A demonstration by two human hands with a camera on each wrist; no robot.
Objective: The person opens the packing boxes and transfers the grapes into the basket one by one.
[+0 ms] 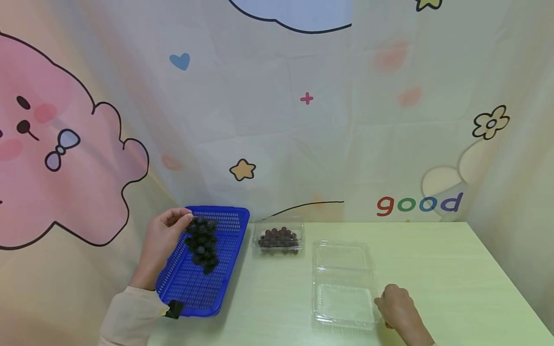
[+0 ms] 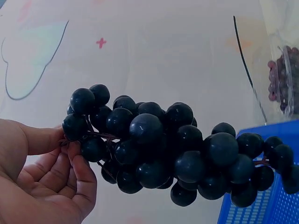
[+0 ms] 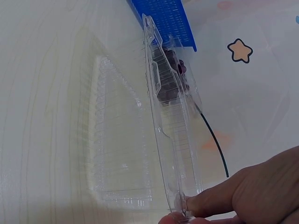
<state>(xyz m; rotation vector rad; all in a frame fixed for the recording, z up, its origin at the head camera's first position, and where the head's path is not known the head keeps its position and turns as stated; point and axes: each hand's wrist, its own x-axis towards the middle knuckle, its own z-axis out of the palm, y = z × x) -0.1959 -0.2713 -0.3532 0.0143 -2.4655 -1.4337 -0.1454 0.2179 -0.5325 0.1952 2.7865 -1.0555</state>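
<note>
My left hand (image 1: 162, 242) pinches the stem of a bunch of dark grapes (image 1: 202, 245) between thumb and fingertips. The bunch hangs down over the blue plastic basket (image 1: 190, 295). In the left wrist view, the left hand (image 2: 51, 175) holds only the stem end, with the round grapes (image 2: 187, 161) stretching out to the right. My right hand (image 1: 398, 307) pinches the right edge of a clear plastic clamshell box (image 1: 344, 300), which lies unfolded on the table. From the right wrist, thumb and fingers of the right hand (image 3: 252, 193) grip the box's thin rim (image 3: 163, 140).
Against the back curtain stands another clear box (image 1: 298, 226) with small reddish-brown grapes (image 1: 279, 238) in it. It sits between the basket and the unfolded clamshell. A pale table (image 1: 446, 269) meets the printed curtain (image 1: 277, 144) behind. Something black (image 1: 174, 309) is by the left cuff.
</note>
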